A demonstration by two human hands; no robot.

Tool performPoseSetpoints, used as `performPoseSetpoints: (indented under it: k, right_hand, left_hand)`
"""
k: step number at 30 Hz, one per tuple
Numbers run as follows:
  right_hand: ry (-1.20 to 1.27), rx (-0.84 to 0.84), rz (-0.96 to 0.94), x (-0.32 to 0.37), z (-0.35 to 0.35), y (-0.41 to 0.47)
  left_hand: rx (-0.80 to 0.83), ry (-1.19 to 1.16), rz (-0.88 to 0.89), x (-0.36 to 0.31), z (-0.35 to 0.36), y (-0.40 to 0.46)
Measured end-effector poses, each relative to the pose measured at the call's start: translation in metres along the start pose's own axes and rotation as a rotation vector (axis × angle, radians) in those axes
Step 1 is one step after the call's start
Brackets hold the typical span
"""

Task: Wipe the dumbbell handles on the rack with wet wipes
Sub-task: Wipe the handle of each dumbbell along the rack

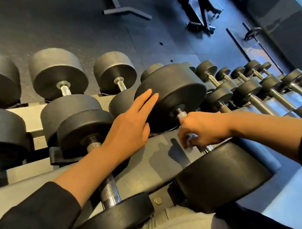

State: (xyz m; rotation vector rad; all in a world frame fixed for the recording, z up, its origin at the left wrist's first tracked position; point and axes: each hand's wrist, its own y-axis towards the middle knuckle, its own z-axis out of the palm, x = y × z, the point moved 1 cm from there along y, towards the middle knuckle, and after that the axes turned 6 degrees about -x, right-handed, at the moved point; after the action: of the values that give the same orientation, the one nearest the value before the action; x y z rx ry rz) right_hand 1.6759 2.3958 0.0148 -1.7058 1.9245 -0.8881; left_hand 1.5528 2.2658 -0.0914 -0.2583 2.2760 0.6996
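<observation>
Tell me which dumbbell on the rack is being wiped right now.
The front-row dumbbell whose handle the right hand grips with a white wipe. The left hand rests flat on its far head; other handles are bare.

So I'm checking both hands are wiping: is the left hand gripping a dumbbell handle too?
No: the left hand lies flat with straight fingers on a dumbbell head, while the right hand grips the handle.

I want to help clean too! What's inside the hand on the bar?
The right hand curls round a dumbbell's handle. A bit of white wipe peeks out between the fingers. The rest of the wipe and the handle's middle are covered.
</observation>
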Motion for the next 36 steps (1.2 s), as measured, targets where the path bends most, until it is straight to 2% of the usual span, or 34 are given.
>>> performPoseSetpoints:
  k: [4, 6, 14, 24, 29, 33, 36]
  right_hand:
    - [0.296, -0.270, -0.068, 0.019, -0.014, 0.018]
    - [0.394, -0.320, -0.137, 0.029, -0.020, 0.030]
    - [0.562, -0.375, -0.303, 0.064, -0.016, 0.067]
    - [0.571, -0.425, -0.193, 0.068, 0.002, 0.089]
    - [0.731, -0.526, -0.209, 0.069, 0.012, 0.094]
    - [0.946, -0.475, -0.250, 0.068, 0.023, 0.094]
    - [1.042, -0.459, -0.199, 0.072, 0.028, 0.097]
  left_hand:
    - [-0.012, 0.096, 0.014, -0.006, -0.019, -0.007]
    - [-0.070, 0.128, -0.016, -0.010, -0.034, -0.010]
    - [-0.331, 0.402, -0.329, -0.016, -0.092, -0.057]
    - [-0.448, 0.447, -0.677, -0.067, -0.071, -0.105]
    - [-0.557, 0.511, -0.845, -0.085, -0.058, -0.109]
    - [-0.603, 0.528, -0.886, -0.093, -0.054, -0.107]
    - [-0.590, 0.549, -0.877, -0.094, -0.054, -0.107]
